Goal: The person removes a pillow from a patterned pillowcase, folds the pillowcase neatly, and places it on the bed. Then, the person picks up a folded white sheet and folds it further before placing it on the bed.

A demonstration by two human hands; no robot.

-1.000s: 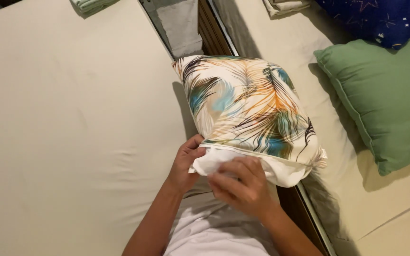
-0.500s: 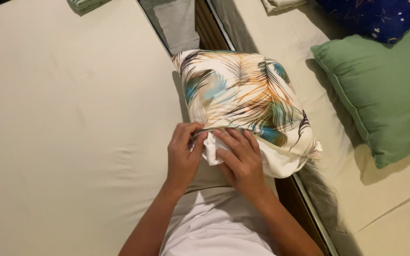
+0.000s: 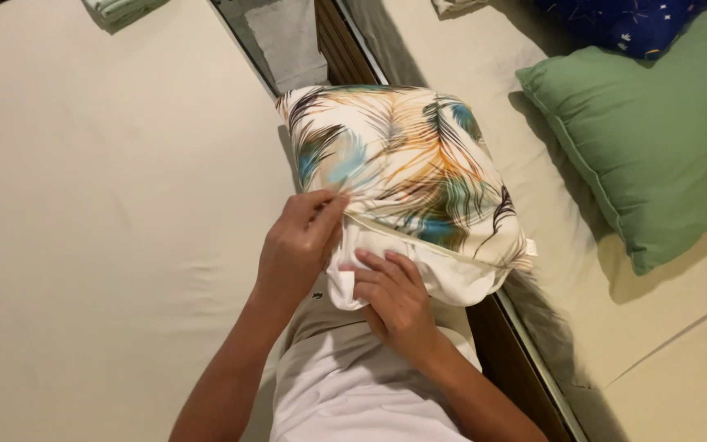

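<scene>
A pillow in a cover printed with teal, orange and black feathers [image 3: 403,155] rests against my body between two beds. Its white inner pillow [image 3: 443,274] bulges out of the cover's open near edge. My left hand [image 3: 298,245] pinches the cover's edge at the near left corner. My right hand [image 3: 394,299] presses flat on the white inner pillow just below the opening, fingers spread and touching it.
A cream bed sheet [image 3: 108,221] spreads to the left. On the right bed lie a green pillow [image 3: 648,139] and a dark blue starry pillow [image 3: 623,20]. A dark wooden gap [image 3: 525,360] runs between the beds. Folded pale green cloth [image 3: 116,8] lies top left.
The pillow has shifted slightly. My left hand moved up to the cover's edge and pinched it. My right hand slid from the opening down onto the white inner pillow.
</scene>
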